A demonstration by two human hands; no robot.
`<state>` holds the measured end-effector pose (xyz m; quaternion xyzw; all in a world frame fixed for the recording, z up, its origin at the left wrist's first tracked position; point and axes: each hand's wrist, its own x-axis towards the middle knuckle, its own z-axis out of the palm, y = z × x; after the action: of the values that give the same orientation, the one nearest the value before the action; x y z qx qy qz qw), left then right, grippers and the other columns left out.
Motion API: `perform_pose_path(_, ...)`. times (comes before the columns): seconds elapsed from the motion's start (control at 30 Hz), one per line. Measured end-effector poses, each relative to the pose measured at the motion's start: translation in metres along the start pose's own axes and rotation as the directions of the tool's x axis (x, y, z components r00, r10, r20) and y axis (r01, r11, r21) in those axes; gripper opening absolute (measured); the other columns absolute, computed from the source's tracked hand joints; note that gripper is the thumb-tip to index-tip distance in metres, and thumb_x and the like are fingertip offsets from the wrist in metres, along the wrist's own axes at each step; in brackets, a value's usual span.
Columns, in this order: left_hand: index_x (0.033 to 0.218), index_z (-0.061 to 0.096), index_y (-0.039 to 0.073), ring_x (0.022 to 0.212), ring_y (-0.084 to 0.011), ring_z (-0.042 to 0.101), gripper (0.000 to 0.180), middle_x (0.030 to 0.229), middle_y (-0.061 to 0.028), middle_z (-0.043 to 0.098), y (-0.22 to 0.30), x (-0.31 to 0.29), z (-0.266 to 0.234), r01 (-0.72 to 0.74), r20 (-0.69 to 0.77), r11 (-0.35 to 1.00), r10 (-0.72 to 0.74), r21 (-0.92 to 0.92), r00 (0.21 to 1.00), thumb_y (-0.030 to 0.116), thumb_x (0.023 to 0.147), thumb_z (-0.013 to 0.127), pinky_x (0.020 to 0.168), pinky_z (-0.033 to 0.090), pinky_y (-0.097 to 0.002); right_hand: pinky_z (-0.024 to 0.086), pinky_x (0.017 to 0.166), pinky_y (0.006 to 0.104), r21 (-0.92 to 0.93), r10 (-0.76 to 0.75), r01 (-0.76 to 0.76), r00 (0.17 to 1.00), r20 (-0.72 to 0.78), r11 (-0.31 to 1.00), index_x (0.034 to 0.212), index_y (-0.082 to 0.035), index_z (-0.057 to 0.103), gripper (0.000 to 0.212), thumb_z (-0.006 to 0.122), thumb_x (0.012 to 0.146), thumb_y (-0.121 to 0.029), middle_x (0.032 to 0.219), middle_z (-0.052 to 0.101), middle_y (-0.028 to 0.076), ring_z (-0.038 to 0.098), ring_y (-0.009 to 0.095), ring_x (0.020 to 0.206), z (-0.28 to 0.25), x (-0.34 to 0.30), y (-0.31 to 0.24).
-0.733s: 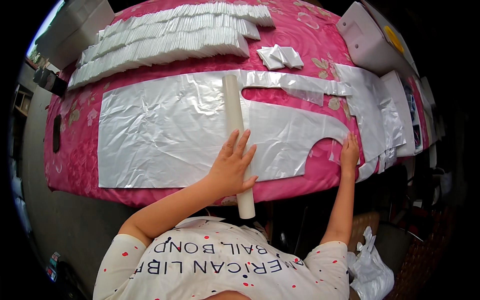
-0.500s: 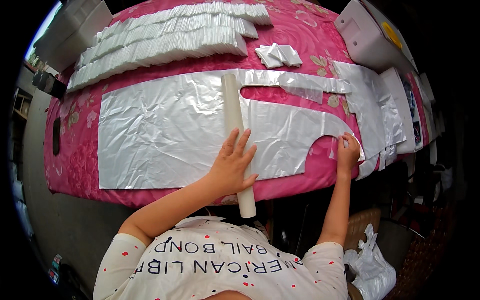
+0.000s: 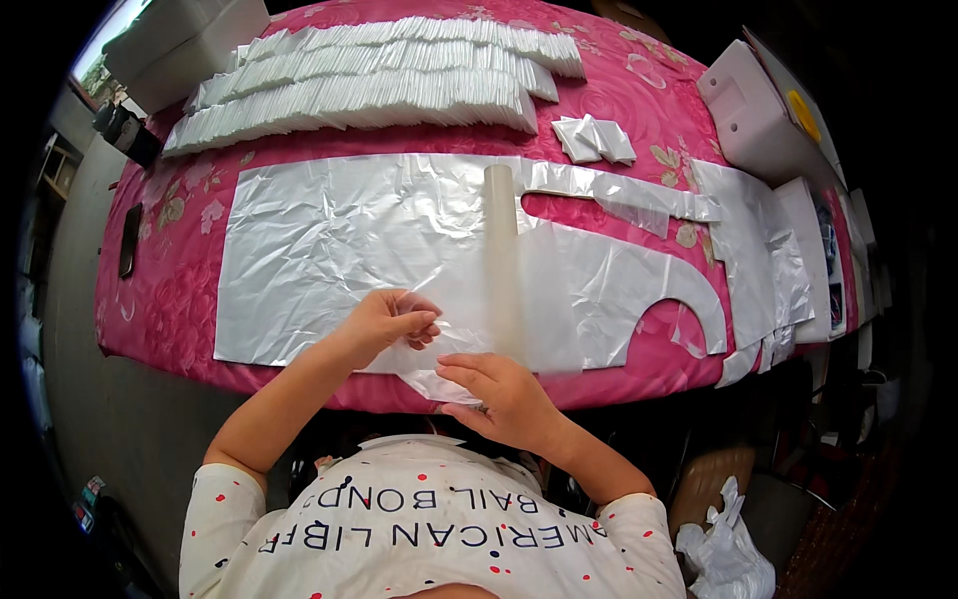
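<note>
A stack of silvery-white plastic sheets, cut like aprons (image 3: 299, 260), lies flat on the table. Across its middle rests a pale tube (image 3: 501, 240), its lower half behind a thin translucent plastic film (image 3: 547, 304). My left hand (image 3: 384, 324) pinches an edge of that film, just left of the tube. Lower and to the right, my right hand (image 3: 499, 394) has its fingers apart, with crumpled film beside its fingertips. Whether its thumb touches the film is hard to see.
Long rows of folded white packets (image 3: 359, 95) fill the far side, beside a small loose pile of packets (image 3: 594, 138). White boxes stand at both back corners. A dark phone-like object (image 3: 130, 240) lies at left; more plastic sheets (image 3: 758, 250) lie at right.
My left hand has left the tube and moved left, now pinching film. My right hand has come from the sheets' right end to near the table's front edge. Film now covers part of the tube.
</note>
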<state>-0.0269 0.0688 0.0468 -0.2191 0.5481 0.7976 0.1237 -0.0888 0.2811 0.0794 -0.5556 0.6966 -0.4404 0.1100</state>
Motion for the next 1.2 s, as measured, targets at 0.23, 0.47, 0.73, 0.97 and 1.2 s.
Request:
perform_pose_path(0.23,0.099,0.060,0.000,0.073,-0.0108,0.058,0.022,0.084,-0.0040,0.062,0.016,-0.079,-0.164,0.183,-0.426,0.924,-0.024,0.335,0.904,0.008,0.078,0.062,0.064,0.047,-0.0238,0.047,0.073,0.0371,-0.384,0.259,-0.351,0.927,-0.273,0.854,0.102,-0.001,0.056,0.043,0.072,0.073,-0.028,0.095,0.059,0.013,0.057,0.029,0.085,-0.010,-0.045,-0.005)
perform_pose_path(0.47,0.105,0.058,0.002,0.098,-0.0334,0.055,0.029,0.103,-0.0161,0.060,0.038,-0.057,-0.082,-0.087,-0.067,0.148,0.797,0.985,0.600,-0.004,0.077,0.055,0.084,0.045,-0.0371,0.049,0.064,0.0425,-0.255,0.814,-0.787,0.581,0.001,0.562,0.094,0.003,0.054,0.051,0.065,0.076,-0.044,0.077,0.063,0.021,0.062,0.037,0.071,0.009,-0.060,-0.008)
perform_pose_path(0.73,0.132,0.034,-0.006,0.129,-0.0370,0.030,0.055,0.138,-0.0225,0.033,-0.031,0.050,0.047,-0.458,0.260,0.149,0.654,0.876,0.710,0.007,0.082,0.052,0.106,0.028,-0.0413,0.049,0.065,0.0433,-0.212,0.823,-0.799,0.565,0.056,0.562,0.093,0.004,0.053,0.050,0.065,0.077,-0.042,0.075,0.062,0.023,0.062,0.039,0.070,0.009,-0.064,-0.003)
perform_pose_path(0.97,0.135,0.021,-0.013,0.137,-0.0363,0.013,0.065,0.144,-0.0267,0.018,-0.050,0.057,0.055,-0.236,0.231,-0.060,0.532,0.970,0.814,0.021,0.084,0.039,0.112,0.008,-0.0448,0.049,0.060,0.0323,-0.143,0.814,-0.807,0.541,0.213,0.573,0.077,0.006,0.063,0.050,0.063,0.081,-0.044,0.066,0.063,0.017,0.064,0.024,0.062,-0.025,-0.019,0.029)
perform_pose_path(1.2,0.135,0.024,-0.013,0.138,-0.0355,0.012,0.064,0.144,-0.0267,0.019,-0.047,0.063,0.054,-0.236,0.252,-0.099,0.523,0.967,0.814,0.024,0.084,0.036,0.112,0.007,-0.0441,0.051,0.061,0.0262,0.163,0.800,-0.804,0.591,0.105,0.572,0.078,0.004,0.063,0.059,0.053,0.086,-0.053,0.070,0.063,0.008,0.061,0.015,0.062,-0.048,0.105,0.153)
